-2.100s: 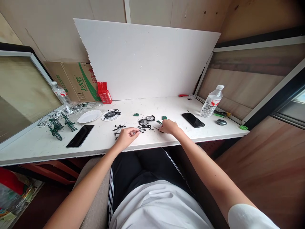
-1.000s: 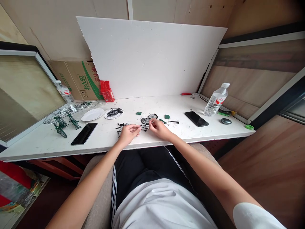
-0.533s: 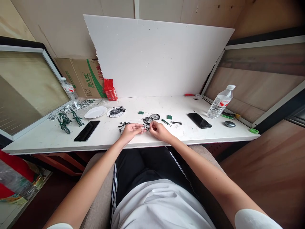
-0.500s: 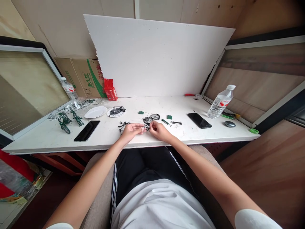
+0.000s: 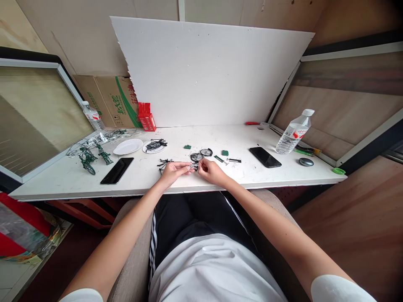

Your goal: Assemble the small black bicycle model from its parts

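My left hand [image 5: 172, 172] and my right hand [image 5: 211, 171] meet over the front of the white table [image 5: 283, 174]. Both pinch a tiny silver-and-black model part [image 5: 192, 167] between their fingertips. Just behind the hands lie two small black spoked wheels [image 5: 201, 154], a green piece [image 5: 224, 152], a green strip [image 5: 218, 159] and a black rod [image 5: 234, 160]. Black frame pieces [image 5: 163, 162] lie left of my left hand.
A black phone [image 5: 117, 170], two white plates [image 5: 128, 146] with black parts on one, and green model bicycles [image 5: 91, 155] lie at left. Another phone [image 5: 265, 157], a water bottle [image 5: 292, 132] and a grey mouse-like object [image 5: 306, 161] sit at right. A white board leans behind.
My right hand came left from the loose parts and joined my left hand on the small part. The view has shifted slightly; both hands have stayed together over the last half second.
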### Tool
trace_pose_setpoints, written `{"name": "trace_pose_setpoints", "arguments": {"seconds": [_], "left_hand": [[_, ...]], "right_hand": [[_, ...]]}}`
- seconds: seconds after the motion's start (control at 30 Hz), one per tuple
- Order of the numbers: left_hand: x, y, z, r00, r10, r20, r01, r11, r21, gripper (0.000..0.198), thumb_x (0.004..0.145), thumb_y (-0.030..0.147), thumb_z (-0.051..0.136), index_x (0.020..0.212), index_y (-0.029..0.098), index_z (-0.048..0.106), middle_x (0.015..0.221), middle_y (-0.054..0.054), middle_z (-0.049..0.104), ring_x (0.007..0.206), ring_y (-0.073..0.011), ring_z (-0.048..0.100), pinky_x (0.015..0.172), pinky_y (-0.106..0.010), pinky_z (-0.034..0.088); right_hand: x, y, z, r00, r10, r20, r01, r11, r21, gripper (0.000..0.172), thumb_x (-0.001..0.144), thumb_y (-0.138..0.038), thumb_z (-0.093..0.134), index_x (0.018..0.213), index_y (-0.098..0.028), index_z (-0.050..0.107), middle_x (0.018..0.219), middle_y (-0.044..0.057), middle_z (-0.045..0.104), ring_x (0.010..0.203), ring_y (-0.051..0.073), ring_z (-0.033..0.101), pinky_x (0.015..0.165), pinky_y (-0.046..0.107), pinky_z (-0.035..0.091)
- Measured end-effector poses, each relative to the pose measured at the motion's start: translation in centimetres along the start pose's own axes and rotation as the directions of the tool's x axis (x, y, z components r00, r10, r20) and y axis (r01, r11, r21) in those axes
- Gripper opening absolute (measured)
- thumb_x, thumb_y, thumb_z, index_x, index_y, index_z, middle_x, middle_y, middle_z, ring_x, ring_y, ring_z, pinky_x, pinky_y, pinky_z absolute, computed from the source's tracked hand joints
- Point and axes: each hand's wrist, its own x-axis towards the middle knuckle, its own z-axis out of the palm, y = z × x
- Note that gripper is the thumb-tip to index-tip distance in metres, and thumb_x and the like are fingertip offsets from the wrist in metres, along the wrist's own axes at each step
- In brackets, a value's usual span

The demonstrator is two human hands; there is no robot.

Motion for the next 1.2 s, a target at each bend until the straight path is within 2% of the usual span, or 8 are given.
{"name": "trace_pose_setpoints", "arguments": {"seconds": [0.3, 0.47, 0.63, 0.87, 1.03, 1.2], "left_hand": [[0.18, -0.50, -0.36, 0.999, 0.032, 0.040, -0.032, 0.999, 0.016, 0.053, 0.072, 0.045, 0.097, 0.110, 0.011, 0.082, 0.104, -0.016, 0.084, 0.101, -0.0328, 0.081, 0.099, -0.049, 0.063], [0.12, -0.40, -0.46, 0.998, 0.039, 0.039, -0.042, 0.997, 0.061, 0.047, 0.074, 0.041, 0.095, 0.107, 0.011, 0.082, 0.100, -0.015, 0.083, 0.097, -0.0319, 0.082, 0.094, -0.045, 0.064], [0.03, -0.24, -0.40, 0.997, 0.053, 0.057, -0.056, 0.997, 0.055, 0.044, 0.074, 0.039, 0.094, 0.106, 0.011, 0.082, 0.104, -0.015, 0.083, 0.099, -0.0336, 0.082, 0.092, -0.044, 0.064], [-0.20, 0.04, -0.43, 0.996, 0.051, 0.080, -0.057, 0.996, 0.070, 0.039, 0.078, 0.038, 0.091, 0.105, 0.011, 0.083, 0.100, -0.015, 0.084, 0.101, -0.0341, 0.081, 0.098, -0.047, 0.062], [-0.14, 0.01, -0.54, 0.995, 0.042, 0.088, -0.048, 0.996, 0.069, 0.043, 0.080, 0.044, 0.089, 0.106, 0.011, 0.083, 0.099, -0.016, 0.084, 0.098, -0.0332, 0.082, 0.100, -0.048, 0.062], [-0.30, 0.06, -0.38, 0.994, 0.062, 0.087, -0.072, 0.991, 0.115, 0.048, 0.076, 0.045, 0.093, 0.108, 0.010, 0.083, 0.103, -0.017, 0.084, 0.102, -0.0348, 0.081, 0.100, -0.049, 0.061]], "right_hand": [[0.00, 0.08, 0.13, 1.000, 0.002, -0.013, -0.002, 1.000, -0.003, 0.014, 0.092, -0.034, 0.053, 0.086, -0.023, 0.049, 0.073, -0.003, 0.057, 0.065, 0.014, 0.048, 0.065, 0.027, 0.038], [-0.06, 0.32, 0.33, 0.999, -0.043, -0.026, 0.042, 0.999, -0.007, 0.013, 0.093, -0.033, 0.055, 0.085, -0.023, 0.050, 0.070, -0.003, 0.056, 0.063, 0.015, 0.047, 0.064, 0.028, 0.037], [-0.04, 0.53, 0.43, 0.998, -0.066, -0.022, 0.065, 0.998, -0.009, 0.011, 0.093, -0.030, 0.056, 0.086, -0.023, 0.051, 0.074, 0.000, 0.062, 0.065, 0.015, 0.051, 0.065, 0.028, 0.039], [-0.09, 0.33, 0.53, 0.999, -0.046, -0.018, 0.044, 0.996, -0.082, 0.008, 0.092, -0.027, 0.057, 0.087, -0.023, 0.052, 0.073, 0.000, 0.063, 0.062, 0.015, 0.052, 0.062, 0.027, 0.036], [-0.09, 0.18, 0.61, 0.998, -0.050, -0.022, 0.047, 0.990, -0.130, 0.008, 0.091, -0.024, 0.059, 0.087, -0.022, 0.052, 0.072, 0.000, 0.063, 0.062, 0.015, 0.052, 0.062, 0.027, 0.036], [-0.09, 0.09, 0.76, 0.999, -0.026, -0.030, 0.021, 0.987, -0.160, 0.006, 0.091, -0.024, 0.060, 0.090, -0.022, 0.054, 0.070, -0.001, 0.063, 0.061, 0.015, 0.053, 0.062, 0.026, 0.036]]}}
